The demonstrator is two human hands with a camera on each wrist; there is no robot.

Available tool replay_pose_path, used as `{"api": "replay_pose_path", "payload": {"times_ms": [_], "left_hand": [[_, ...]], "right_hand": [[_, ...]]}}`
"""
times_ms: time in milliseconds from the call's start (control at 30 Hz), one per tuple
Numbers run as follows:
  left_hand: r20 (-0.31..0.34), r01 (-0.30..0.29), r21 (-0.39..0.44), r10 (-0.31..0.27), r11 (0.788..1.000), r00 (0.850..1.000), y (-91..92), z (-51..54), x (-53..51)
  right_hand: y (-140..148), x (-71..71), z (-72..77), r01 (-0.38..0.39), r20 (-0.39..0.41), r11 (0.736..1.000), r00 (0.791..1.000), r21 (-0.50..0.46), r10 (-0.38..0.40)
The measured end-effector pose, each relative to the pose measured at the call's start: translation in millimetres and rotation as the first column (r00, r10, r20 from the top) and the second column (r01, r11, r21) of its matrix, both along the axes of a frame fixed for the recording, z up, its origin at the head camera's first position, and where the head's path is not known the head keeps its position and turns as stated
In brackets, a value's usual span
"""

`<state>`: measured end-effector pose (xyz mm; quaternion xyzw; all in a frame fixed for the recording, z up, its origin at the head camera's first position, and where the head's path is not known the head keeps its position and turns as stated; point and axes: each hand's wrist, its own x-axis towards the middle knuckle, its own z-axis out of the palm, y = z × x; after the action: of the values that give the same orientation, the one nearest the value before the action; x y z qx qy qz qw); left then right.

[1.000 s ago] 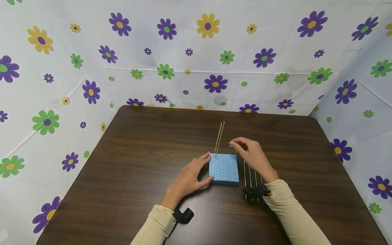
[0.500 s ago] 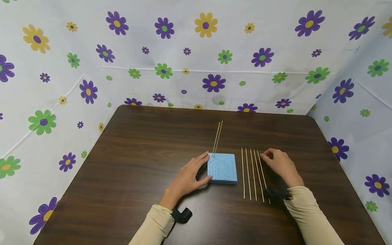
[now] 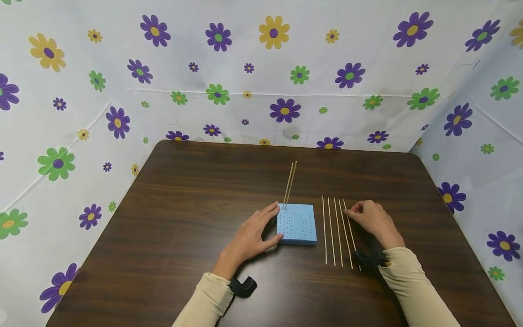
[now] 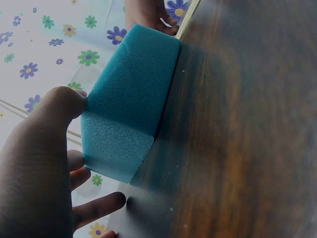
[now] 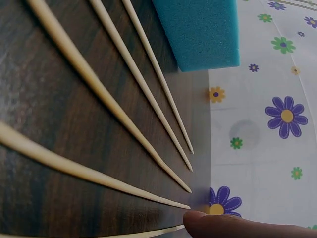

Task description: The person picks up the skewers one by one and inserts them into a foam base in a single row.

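A light blue foam block dotted with small holes lies on the table. Two thin wooden skewers stand in its back left corner, leaning slightly right. My left hand rests at the block's left side, fingers extended to its back corner and thumb on its front left edge. Several pointed skewers lie in a row to the right of the block. At the upper part of the rightmost one, my right hand pinches with thumb and forefinger; in the right wrist view a fingertip meets that skewer's end.
The dark wood-grain table has a rounded far edge. A white flowered cloth hangs behind it and along both sides. A black camera band is on the left wrist, another on the right.
My right hand has moved right from near the block's back right corner to the rightmost skewer, uncovering the row. Over the last half second it shifts slightly onto that skewer. My left hand stays put.
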<state>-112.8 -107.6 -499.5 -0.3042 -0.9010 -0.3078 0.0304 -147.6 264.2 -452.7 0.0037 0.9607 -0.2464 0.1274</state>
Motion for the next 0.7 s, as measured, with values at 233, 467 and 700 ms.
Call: {"api": "replay_pose_path", "payload": {"times_ms": [233,467,700], "left_hand": [[0.011,0.003,-0.009,-0.003,1.000,1.000,0.1,0.3,-1.0],[-0.004,0.003,-0.009,-0.003,1.000,1.000,0.2,-0.1,-1.9],[0.017,0.002,-0.007,-0.002,1.000,1.000,-0.4,0.0,-0.9]], "right_hand": [[-2.8,-0.3,2.1,0.017,0.007,0.999,1.000,0.034,-0.017],[-5.4,-1.8,3.4,0.022,0.011,0.998,1.000,0.060,-0.022],[-8.6,-4.1,5.7,0.000,0.041,0.998,0.999,0.067,-0.002]]}}
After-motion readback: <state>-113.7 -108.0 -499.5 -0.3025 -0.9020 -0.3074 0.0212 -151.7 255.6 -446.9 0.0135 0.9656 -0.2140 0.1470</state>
